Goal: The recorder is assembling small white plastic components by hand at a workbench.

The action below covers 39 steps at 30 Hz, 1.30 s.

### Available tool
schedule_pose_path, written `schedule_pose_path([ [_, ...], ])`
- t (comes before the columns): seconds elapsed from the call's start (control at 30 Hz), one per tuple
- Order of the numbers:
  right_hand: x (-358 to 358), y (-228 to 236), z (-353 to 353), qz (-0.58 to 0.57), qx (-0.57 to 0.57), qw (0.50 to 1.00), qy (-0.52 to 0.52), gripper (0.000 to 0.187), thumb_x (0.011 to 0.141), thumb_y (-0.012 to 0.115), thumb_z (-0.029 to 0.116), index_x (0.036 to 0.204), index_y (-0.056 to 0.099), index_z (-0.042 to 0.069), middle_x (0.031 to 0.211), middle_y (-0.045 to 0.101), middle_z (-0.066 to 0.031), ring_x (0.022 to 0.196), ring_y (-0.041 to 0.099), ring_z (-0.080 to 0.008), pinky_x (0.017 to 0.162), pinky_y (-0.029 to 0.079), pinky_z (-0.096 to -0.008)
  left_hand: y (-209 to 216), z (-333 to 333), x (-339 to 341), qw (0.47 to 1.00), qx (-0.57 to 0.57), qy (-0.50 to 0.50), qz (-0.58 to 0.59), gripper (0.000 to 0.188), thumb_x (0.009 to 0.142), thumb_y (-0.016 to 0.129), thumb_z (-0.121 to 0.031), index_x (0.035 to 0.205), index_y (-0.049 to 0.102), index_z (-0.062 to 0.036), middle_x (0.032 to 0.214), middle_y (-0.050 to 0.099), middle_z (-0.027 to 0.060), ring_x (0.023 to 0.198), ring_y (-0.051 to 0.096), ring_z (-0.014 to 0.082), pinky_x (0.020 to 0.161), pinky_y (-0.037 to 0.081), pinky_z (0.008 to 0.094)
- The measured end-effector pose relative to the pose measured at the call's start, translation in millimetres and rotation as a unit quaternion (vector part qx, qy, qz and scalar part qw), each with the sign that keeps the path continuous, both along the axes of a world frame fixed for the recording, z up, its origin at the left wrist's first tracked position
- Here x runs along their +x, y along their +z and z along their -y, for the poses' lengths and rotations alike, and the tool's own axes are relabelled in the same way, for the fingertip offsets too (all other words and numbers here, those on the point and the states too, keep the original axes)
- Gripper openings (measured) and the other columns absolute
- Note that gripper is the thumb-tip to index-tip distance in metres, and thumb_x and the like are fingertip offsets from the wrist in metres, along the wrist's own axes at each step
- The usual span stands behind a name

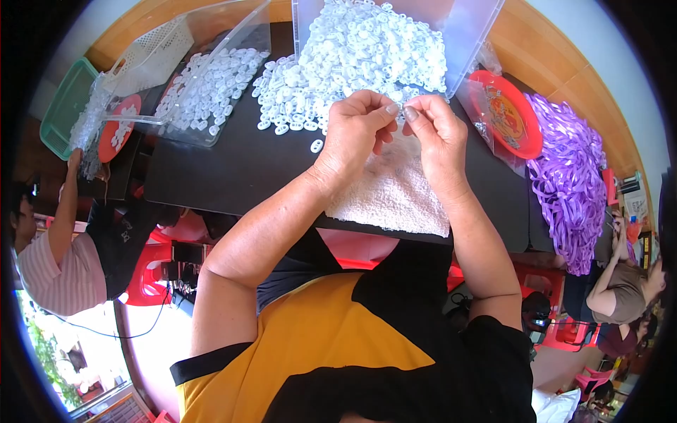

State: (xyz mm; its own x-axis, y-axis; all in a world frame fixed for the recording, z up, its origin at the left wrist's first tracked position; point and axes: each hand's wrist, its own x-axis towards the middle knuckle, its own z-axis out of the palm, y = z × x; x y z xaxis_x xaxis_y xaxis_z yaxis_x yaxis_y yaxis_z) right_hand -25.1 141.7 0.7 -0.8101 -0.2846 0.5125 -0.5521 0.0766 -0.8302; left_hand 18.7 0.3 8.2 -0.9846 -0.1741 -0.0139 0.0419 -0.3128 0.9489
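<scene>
The left hand [356, 130] and right hand [437, 134] meet, each grip pinched tight on one tiny white ring [399, 111] between the fingertips, above a white towel [395, 190]. The towel hangs near the front edge of the black surface [233, 169]. A heap of white rings [352, 63] lies just behind; bare room sits left

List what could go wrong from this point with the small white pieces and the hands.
1. Both hands, left hand and right hand, pinch one tiny white piece at the fingertips above the white towel; a slip could drop it, probably onto the towel.
2. The heap of white pieces spills out of the clear bin onto the black table; a forearm sweep might scatter loose ones.
3. A stray piece lies beside the left wrist and could be knocked away.
</scene>
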Motion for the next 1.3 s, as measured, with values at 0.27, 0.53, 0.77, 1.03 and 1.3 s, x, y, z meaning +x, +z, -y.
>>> schedule_pose_path([
  [0.27,-1,-1,1,-0.024,0.016,1.0,-0.008,0.007,0.093,0.06,0.007,0.092,0.058,0.0,0.071,0.061,-0.0041,0.061,0.057,-0.0103,0.057,0.046,-0.0257,2,0,1,1.0,-0.028,-0.003,0.001,0.011,0.093,0.061,-0.01,0.093,0.061,0.0007,0.073,0.061,0.0045,0.059,0.055,0.0099,0.05,0.042,0.023],
  [0.53,-2,-4,1,-0.062,0.059,0.996,-0.029,0.006,0.093,0.06,0.006,0.093,0.055,0.003,0.066,0.06,-0.0057,0.057,0.057,-0.0132,0.053,0.045,-0.0282,2,0,2,0.999,-0.045,-0.009,0.018,0.012,0.091,0.062,-0.011,0.092,0.062,0.0006,0.07,0.062,0.0046,0.056,0.054,0.0094,0.049,0.04,0.023],
  [0.77,1,0,-1,-0.055,0.072,0.996,-0.01,0.006,0.094,0.058,0.007,0.091,0.056,0.003,0.064,0.057,-0.0047,0.058,0.056,-0.0117,0.053,0.044,-0.028,1,1,1,0.998,-0.059,-0.006,0.014,0.009,0.09,0.063,-0.008,0.088,0.062,0.0007,0.069,0.062,0.0049,0.055,0.053,0.0097,0.047,0.04,0.0231],
  [1.03,8,-4,5,0.049,0.018,0.998,0.017,0.009,0.095,0.058,0.01,0.09,0.057,0.002,0.068,0.059,-0.0023,0.061,0.056,-0.0084,0.056,0.045,-0.0251,0,1,4,0.999,-0.024,0.002,0.023,0.008,0.089,0.062,-0.006,0.085,0.062,0.0018,0.068,0.061,0.0053,0.054,0.052,0.0096,0.047,0.038,0.0234],
  [1.3,9,-7,7,0.072,0.006,0.997,0.031,0.01,0.095,0.058,0.009,0.089,0.055,0.001,0.071,0.059,-0.002,0.064,0.055,-0.0075,0.058,0.046,-0.0244,-2,0,0,0.999,-0.029,0.015,0.006,0.007,0.088,0.063,-0.004,0.084,0.061,0.0017,0.067,0.06,0.005,0.051,0.05,0.0096,0.045,0.037,0.024],
])
